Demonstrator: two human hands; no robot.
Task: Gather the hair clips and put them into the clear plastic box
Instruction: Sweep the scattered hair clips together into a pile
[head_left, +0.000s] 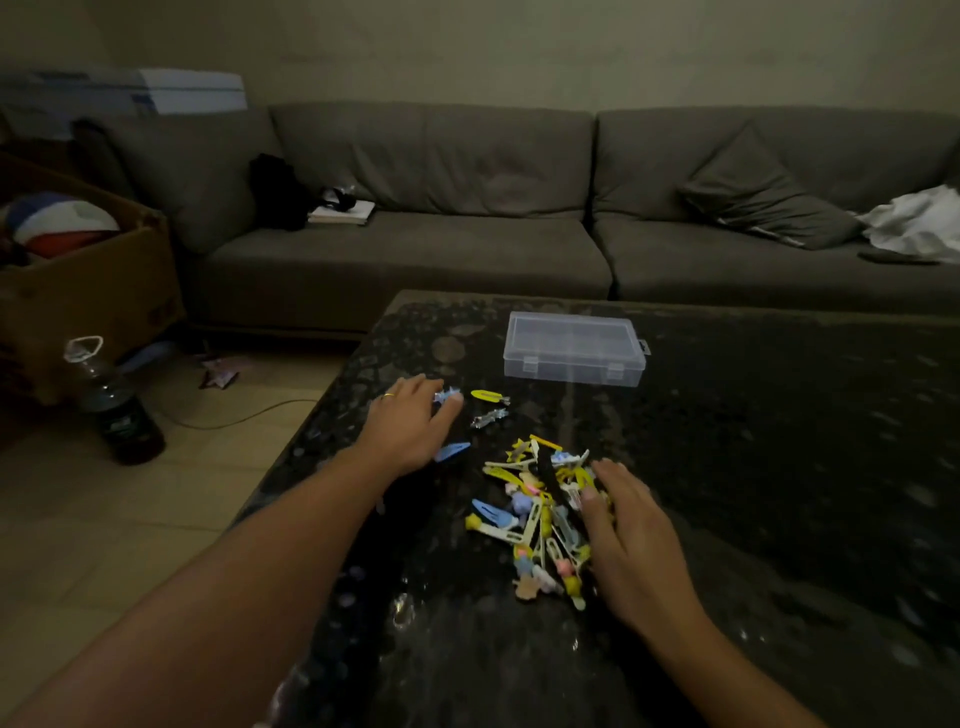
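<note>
Nearest the camera, the right hand (631, 540) lies flat on the dark stone table (779, 467) with its fingers nearly straight, pressed against the right side of the pile of hair clips (540, 519); it grips nothing. The left hand (410, 426) reaches further out, fingers extended and only slightly bent, its fingertips touching a pale blue clip (445, 396) at the far left. Three other strays lie apart from the pile: a yellow clip (488, 396), a silver clip (488, 417) and a blue snap clip (451, 451) just beside the left palm. The clear plastic box (574, 347) sits beyond them all, and its lid appears to be down and latched. The step looks like raking the strays into the heap, so the left hand would do best to sweep rightward and toward the person with flat fingers, catching all four clips in one pass, while the right hand stays as a wall so nothing skids off. On the slick stone, a slow, low sweep should keep light clips from flicking away; the box probably needs unlatching before any loading.
</note>
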